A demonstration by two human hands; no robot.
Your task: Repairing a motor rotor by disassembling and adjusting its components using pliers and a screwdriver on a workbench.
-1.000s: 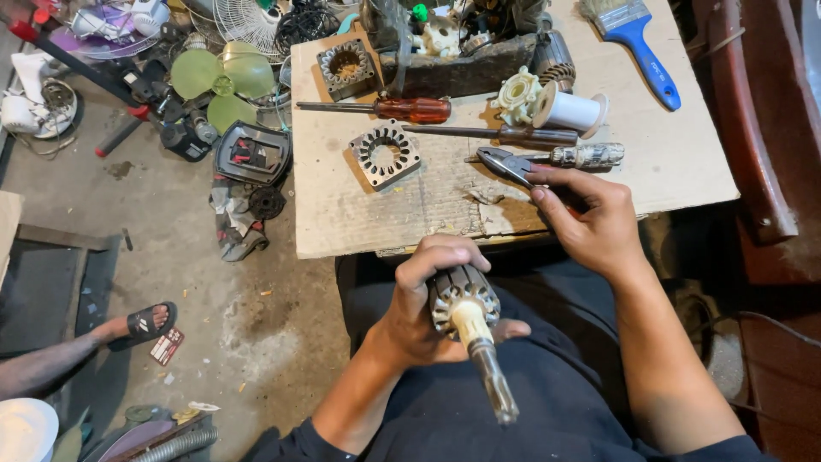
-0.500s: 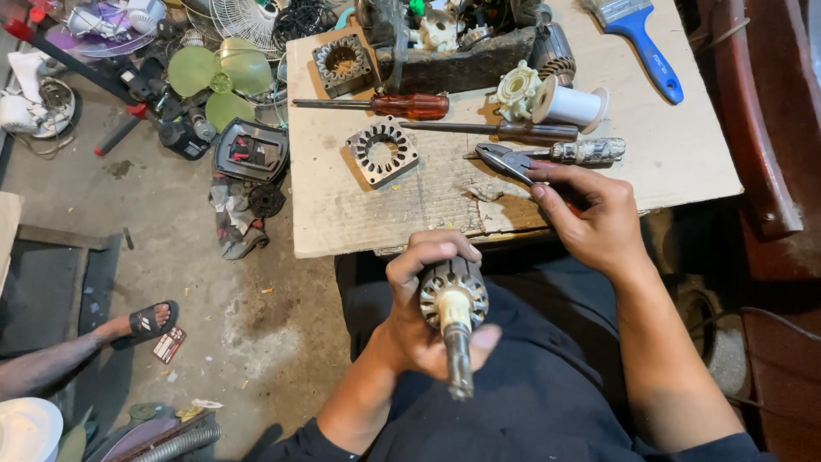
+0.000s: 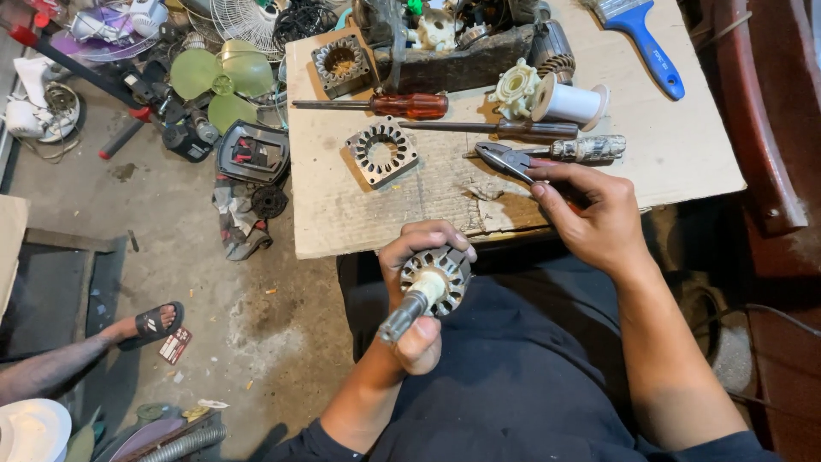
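My left hand point(image 3: 416, 295) grips a motor rotor point(image 3: 430, 284) over my lap, its metal shaft pointing down-left toward me. My right hand point(image 3: 592, 214) rests at the near edge of the cardboard-covered table point(image 3: 684, 145), with its fingers on the handles of a pair of pliers point(image 3: 513, 159). A square stator core point(image 3: 382, 151) lies flat on the cardboard just beyond the rotor. Two screwdrivers lie further back: one with an amber handle point(image 3: 402, 105) and one with a dark handle point(image 3: 505, 129).
A white thread spool point(image 3: 571, 101), a blue paintbrush point(image 3: 640, 38), another stator point(image 3: 340, 62) and motor parts crowd the table's far side. Green fan blades point(image 3: 221, 79), fan parts and tools litter the floor at left. Another person's sandalled foot point(image 3: 150, 323) rests lower left.
My left hand has turned the rotor, swinging its shaft from down-right to down-left. My right hand stays on the pliers, barely moved.
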